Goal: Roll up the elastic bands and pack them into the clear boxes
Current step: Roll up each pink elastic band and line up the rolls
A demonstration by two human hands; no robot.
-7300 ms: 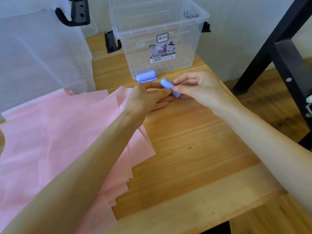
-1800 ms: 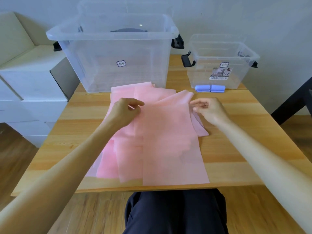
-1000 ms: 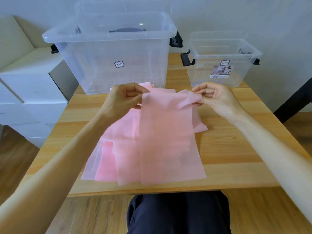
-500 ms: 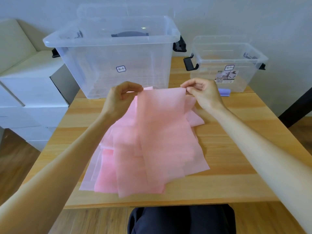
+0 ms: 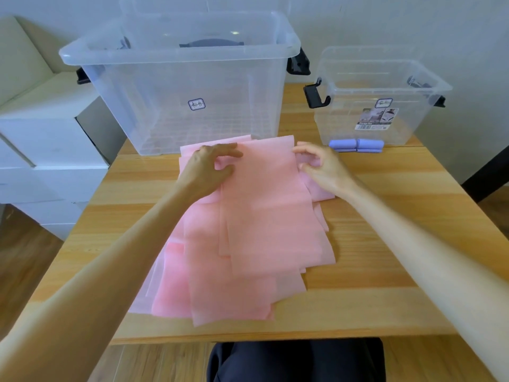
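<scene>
On the wooden desk (image 5: 385,216) lies a pile of pink elastic bands (image 5: 234,271). The left hand (image 5: 205,169) and right hand (image 5: 321,168) rest at the far corners of the top band (image 5: 270,210), fingers loosely bent, gripping nothing. Two rolled blue bands (image 5: 355,145) sit against the small clear box (image 5: 380,97), beside the large clear box (image 5: 181,86).

wall (image 5: 385,20): we see plain white
floor (image 5: 19,260): wood planks
table (image 5: 385,244): light wood
left: we see stacked white boxes (image 5: 41,139)
</scene>
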